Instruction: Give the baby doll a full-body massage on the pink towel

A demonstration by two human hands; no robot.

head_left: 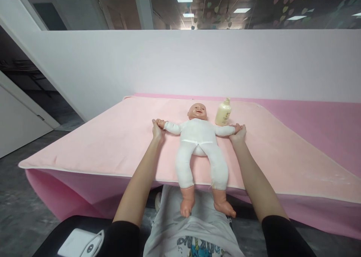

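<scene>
Left hand [156,132] and right hand [238,136], apart, each clasp one arm-end of the white cloth-bodied baby doll [198,131]. Uneven pulling could topple the cream plastic pump bottle [223,114] beside it.

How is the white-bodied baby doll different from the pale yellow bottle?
The white-bodied baby doll lies on its back, but the pale yellow bottle stands upright. The doll looks much bigger than the bottle. A bare left hand and a bare right hand hold the doll's hands; neither holds the bottle. Doll and bottle share the light pink cloth.
</scene>
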